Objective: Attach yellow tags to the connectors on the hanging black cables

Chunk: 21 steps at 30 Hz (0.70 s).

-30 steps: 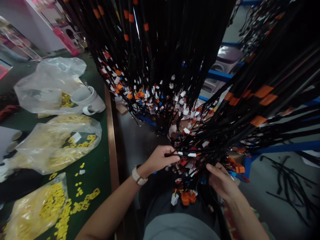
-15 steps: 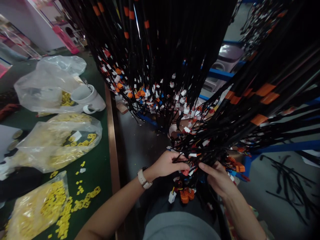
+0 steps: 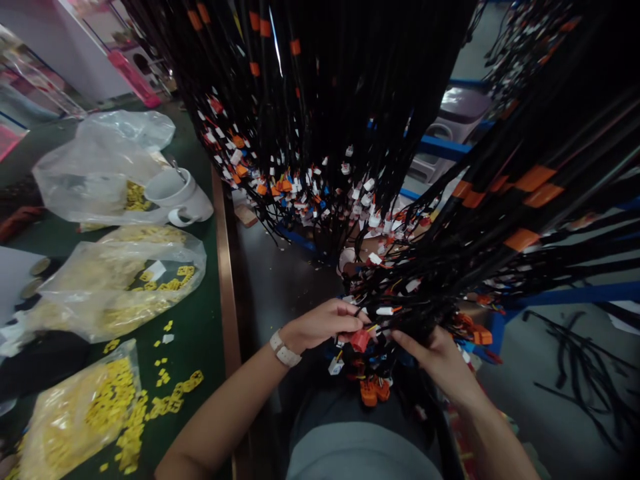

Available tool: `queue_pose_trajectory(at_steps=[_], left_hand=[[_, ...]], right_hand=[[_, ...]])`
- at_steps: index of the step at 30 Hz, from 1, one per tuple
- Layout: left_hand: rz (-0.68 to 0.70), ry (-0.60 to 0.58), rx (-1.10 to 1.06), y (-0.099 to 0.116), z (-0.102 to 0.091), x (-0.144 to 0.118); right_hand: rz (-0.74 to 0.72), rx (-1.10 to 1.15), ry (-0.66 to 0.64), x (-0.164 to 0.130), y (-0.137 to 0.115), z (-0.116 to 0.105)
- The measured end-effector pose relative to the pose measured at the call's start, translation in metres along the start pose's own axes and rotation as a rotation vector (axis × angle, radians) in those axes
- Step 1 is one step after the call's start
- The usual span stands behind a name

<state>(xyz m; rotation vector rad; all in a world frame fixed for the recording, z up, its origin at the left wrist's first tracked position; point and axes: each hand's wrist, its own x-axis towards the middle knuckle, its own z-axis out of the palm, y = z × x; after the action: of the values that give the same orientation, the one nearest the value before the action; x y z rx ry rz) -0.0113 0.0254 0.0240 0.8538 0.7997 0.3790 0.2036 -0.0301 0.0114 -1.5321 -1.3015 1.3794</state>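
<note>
Below hanging cables (image 3: 350, 100), left hand (image 3: 320, 325) pinching red connector (image 3: 359, 340), right hand (image 3: 440, 360) alongside

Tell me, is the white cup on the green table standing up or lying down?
Lying down. The white ceramic cup lies tipped on its side on the green table, handle low, its open mouth facing sideways toward the clear plastic bag.

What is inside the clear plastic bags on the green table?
The plastic bags hold heaps of small yellow connector housings; more lie loose on the green table. The farthest bag looks mostly empty, its contents partly hidden by a white mug.
</note>
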Motion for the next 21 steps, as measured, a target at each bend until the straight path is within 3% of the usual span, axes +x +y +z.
queue_pose_trajectory(at_steps=[5, 8, 13, 17, 21], left_hand=[[0.010, -0.118, -0.080, 0.007, -0.001, -0.004], [0.023, -0.174, -0.037, 0.012, -0.001, -0.007], [0.038, -0.101, 0.004, 0.017, -0.002, -0.012], [0.090, -0.082, 0.003, 0.021, -0.006, -0.017], [0.096, -0.056, 0.004, 0.025, -0.010, -0.022]], right_hand=[[-0.056, -0.341, 0.092, -0.006, -0.002, -0.007], [-0.021, -0.348, 0.098, -0.008, -0.006, -0.007], [0.045, -0.068, -0.066, -0.010, -0.016, -0.006], [0.097, 0.031, -0.191, -0.014, -0.022, -0.007], [0.147, 0.134, -0.394, -0.016, -0.028, -0.005]])
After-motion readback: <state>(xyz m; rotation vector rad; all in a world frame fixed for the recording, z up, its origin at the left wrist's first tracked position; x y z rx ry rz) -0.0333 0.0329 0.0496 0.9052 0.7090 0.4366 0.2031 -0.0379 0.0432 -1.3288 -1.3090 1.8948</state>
